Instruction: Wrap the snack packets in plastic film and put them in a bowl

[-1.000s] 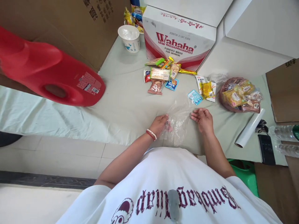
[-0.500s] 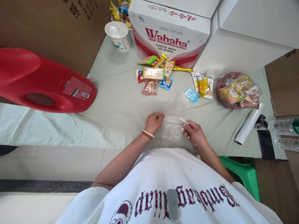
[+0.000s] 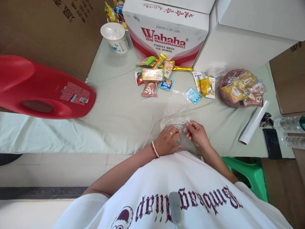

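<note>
A clear plastic bag (image 3: 176,108) lies on the cloth-covered table in front of my body, its near part wrinkled. My right hand (image 3: 196,133) pinches the bag's right edge between thumb and fingertips. Palm down, my left hand (image 3: 168,140) rests over the bag's near left part, with bent fingers and the thumb held apart from them. A ring is on one finger and bracelets circle that wrist. Just past the bag are a light blue packet (image 3: 193,95), a brown snack packet (image 3: 149,89) and a wafer pack (image 3: 152,74).
A Wahaha carton (image 3: 166,35) stands behind the snacks. To the left are a red jug (image 3: 47,89) and a paper cup (image 3: 116,39). A bowl of snacks (image 3: 226,97), a white roll (image 3: 254,122) and a black phone (image 3: 272,143) lie right. A green stool (image 3: 254,175) stands below.
My left hand has let go of the bag's left edge and moved nearer my body, turning palm down over the bag. My right hand keeps its pinch.
</note>
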A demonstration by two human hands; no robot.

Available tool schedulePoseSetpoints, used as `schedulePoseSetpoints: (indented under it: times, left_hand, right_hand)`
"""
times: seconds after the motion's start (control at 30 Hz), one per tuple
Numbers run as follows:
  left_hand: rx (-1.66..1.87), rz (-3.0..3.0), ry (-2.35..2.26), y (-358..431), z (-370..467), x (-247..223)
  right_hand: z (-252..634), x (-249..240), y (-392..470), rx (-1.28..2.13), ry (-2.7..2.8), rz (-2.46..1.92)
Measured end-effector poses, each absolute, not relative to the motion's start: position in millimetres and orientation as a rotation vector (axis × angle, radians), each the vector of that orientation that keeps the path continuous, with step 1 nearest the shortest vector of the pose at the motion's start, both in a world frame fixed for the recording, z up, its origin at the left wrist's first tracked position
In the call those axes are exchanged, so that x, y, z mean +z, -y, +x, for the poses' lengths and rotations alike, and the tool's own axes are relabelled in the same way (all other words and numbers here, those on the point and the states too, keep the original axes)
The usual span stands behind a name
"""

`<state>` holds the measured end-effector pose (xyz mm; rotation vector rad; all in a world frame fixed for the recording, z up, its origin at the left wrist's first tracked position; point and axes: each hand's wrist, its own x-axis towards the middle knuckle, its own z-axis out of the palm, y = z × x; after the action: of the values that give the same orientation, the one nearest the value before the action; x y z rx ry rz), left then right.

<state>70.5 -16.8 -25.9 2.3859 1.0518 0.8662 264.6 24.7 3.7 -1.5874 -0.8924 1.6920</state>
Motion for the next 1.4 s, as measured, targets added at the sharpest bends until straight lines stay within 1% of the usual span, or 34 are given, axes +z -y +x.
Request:
schedulePoseSetpoints:
  times: [0.1, 0.2, 0.37, 0.53, 0.7, 0.9, 1.03, 1.27, 1.33, 1.4]
  left_hand:
    - [0.763, 2.464, -1.147, 16, 79, -32]
    - [0.680, 2.475, -1.142, 14, 83, -30]
    - [0.777, 2.144, -1.118, 12, 81, -23]
    - [0.815, 1.754, -1.183, 13, 79, -21]
    - [0.773, 1.782, -1.175, 13, 81, -21]
    - [0.766, 1.733, -1.148, 13, 78, -29]
    - [0.721, 1.765, -1.160, 14, 77, -30]
    - [0.485, 1.982, -1.220, 14, 86, -19]
    - [0.443, 2.030, -1.212, 14, 87, -19]
    - [0.435, 2.054, -1.195, 14, 87, -20]
  right_hand:
    - [264, 4, -25, 1.683, 0.861, -1.589]
    - [262, 5, -26, 1.681, 0.831, -1.595]
    - [263, 5, -25, 1.696, 0.826, -1.583]
    - [278, 8, -18, 1.805, 0.788, -1.572]
    - [294, 12, -4, 1.873, 0.749, -1.669]
    - [297, 11, 9, 1.937, 0.921, -1.712]
    - [294, 10, 9, 1.912, 0.975, -1.717]
    - [289, 13, 5, 1.856, 1.066, -1.684]
    - [290, 14, 4, 1.757, 1.178, -1.747]
    - [292, 13, 4, 1.554, 1.397, -1.865]
